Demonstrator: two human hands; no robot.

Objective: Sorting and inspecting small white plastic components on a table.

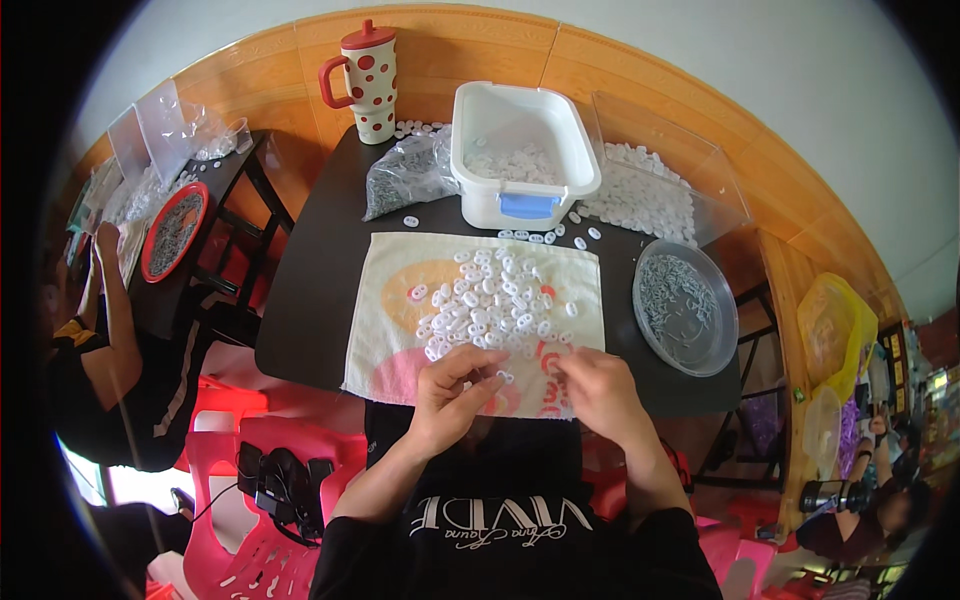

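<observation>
A heap of small white oval plastic pieces with holes (480,305) lies on a printed cream towel (385,290) in front of me. My left hand (452,392) is at the towel's near edge, thumb and fingers curled together around one small white piece (505,378) at the fingertips. To its right, my right hand (600,388) is closed in a pinch over the towel's red print. Whatever lies between its fingertips is too small to make out. The two hands are apart, just below the heap.
Behind the towel stands a white tub (525,205) with a blue latch, between a bag of grey metal parts (405,175) and a clear box of white pieces (650,200). A round tray (715,350) of small metal parts sits right; a dotted tumbler (375,90) stands far left. Others sit nearby.
</observation>
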